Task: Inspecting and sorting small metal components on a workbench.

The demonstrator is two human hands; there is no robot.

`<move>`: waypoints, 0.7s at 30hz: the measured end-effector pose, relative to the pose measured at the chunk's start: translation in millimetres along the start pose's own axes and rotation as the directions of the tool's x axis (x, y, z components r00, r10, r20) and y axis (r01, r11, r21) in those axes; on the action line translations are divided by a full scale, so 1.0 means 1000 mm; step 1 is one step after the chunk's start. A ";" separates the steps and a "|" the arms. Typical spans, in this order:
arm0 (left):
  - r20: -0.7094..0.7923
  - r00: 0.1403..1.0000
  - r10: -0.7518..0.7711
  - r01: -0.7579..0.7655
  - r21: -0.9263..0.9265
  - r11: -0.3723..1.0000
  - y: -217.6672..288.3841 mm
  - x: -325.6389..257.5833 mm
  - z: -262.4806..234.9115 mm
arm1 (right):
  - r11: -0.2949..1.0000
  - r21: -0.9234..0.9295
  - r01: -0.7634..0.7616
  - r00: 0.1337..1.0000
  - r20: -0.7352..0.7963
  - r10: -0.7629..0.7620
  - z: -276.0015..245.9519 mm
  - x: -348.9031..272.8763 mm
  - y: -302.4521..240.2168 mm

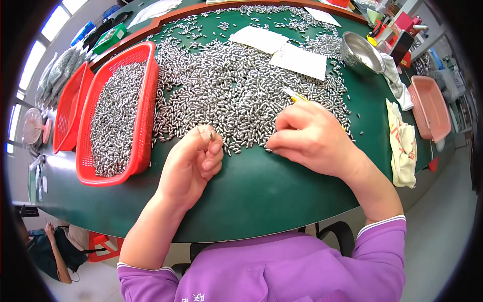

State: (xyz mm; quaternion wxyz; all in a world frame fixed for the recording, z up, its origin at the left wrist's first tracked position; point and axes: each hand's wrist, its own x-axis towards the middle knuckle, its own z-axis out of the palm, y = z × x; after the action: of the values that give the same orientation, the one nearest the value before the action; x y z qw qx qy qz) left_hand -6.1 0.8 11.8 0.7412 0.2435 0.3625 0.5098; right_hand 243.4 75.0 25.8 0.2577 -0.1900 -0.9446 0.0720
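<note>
My left hand [188,158] is raised over the near edge of the table, thumb and forefinger pinched on a small metal part [211,136]. To its right, my right hand [312,138] rests at the front of a wide heap of small silvery metal parts [226,85], fingertips pressed together at the heap's edge. What those fingertips hold, if anything, is hidden. A slim yellow-and-white pen-like stick [295,94] runs behind that hand; whether the hand grips it I cannot tell. On the left, a red perforated basket [152,100] is filled with similar metal parts.
White paper sheets [302,61] lie on the heap. At the right are a steel bowl [363,53], a pale yellow cloth [402,146] and a pink basket [430,108]. Another red basket [68,116] stands far left on the green table [271,201]. A person [53,251] sits at lower left.
</note>
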 end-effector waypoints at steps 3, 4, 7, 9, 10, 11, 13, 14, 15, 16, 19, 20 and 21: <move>-0.017 1.000 -0.005 0.005 0.002 1.000 -0.001 0.000 0.000 | 1.000 0.024 0.003 0.999 0.041 -0.004 0.006 -0.002 0.002; 0.005 1.000 0.000 0.000 -0.009 1.000 -0.001 -0.001 -0.002 | 0.999 0.037 0.014 0.998 0.061 -0.016 0.007 -0.002 0.002; 0.023 1.000 0.010 -0.010 -0.010 1.000 -0.004 -0.001 -0.002 | 1.000 0.028 0.005 0.998 0.057 -0.007 0.013 -0.002 -0.003; 0.018 1.000 0.015 -0.015 0.002 1.000 -0.005 -0.001 0.000 | 1.000 0.031 0.001 0.997 0.083 -0.004 0.014 -0.001 -0.006; 0.013 1.000 0.019 -0.020 0.022 1.000 -0.005 -0.002 0.000 | 0.999 0.033 -0.002 0.994 0.110 -0.001 0.015 0.000 -0.008; 0.009 1.000 0.024 -0.024 0.042 0.999 -0.005 -0.002 0.000 | 0.999 0.041 -0.010 0.992 0.123 0.005 0.014 0.001 -0.009; 0.020 1.000 0.015 -0.015 0.044 0.999 -0.004 -0.002 0.001 | 0.997 0.068 -0.022 0.992 0.128 0.013 0.013 0.000 -0.007; 0.030 1.000 0.005 -0.007 0.046 0.999 -0.004 -0.001 0.002 | 0.995 0.095 -0.034 0.991 0.134 0.021 0.012 -0.001 -0.006; 0.029 1.000 0.007 -0.008 0.045 0.999 -0.004 -0.001 0.003 | 0.995 0.095 -0.033 0.991 0.135 0.020 0.012 -0.002 -0.006; 0.022 1.000 -0.011 0.011 0.011 1.000 -0.003 -0.001 0.004 | 0.994 0.097 -0.049 0.990 0.140 0.035 0.011 -0.003 -0.006; 0.045 0.997 -0.064 0.064 -0.007 0.998 -0.004 -0.002 0.002 | 0.983 0.156 -0.098 0.989 0.121 0.080 0.012 0.000 -0.008; 0.076 0.992 -0.101 0.100 0.008 0.995 -0.005 -0.002 0.001 | 0.968 0.212 -0.132 0.989 0.102 0.112 0.013 0.001 -0.010; 0.086 0.986 -0.141 0.139 0.021 0.990 -0.007 -0.003 0.000 | 0.969 0.211 -0.131 0.989 0.101 0.111 0.013 0.002 -0.010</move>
State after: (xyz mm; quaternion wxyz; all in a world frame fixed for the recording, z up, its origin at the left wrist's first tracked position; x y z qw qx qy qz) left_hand -2.3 -4.5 7.7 0.7885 0.2448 0.3498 0.4427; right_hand 232.0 66.1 17.6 0.2299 -0.2144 -0.9282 0.1989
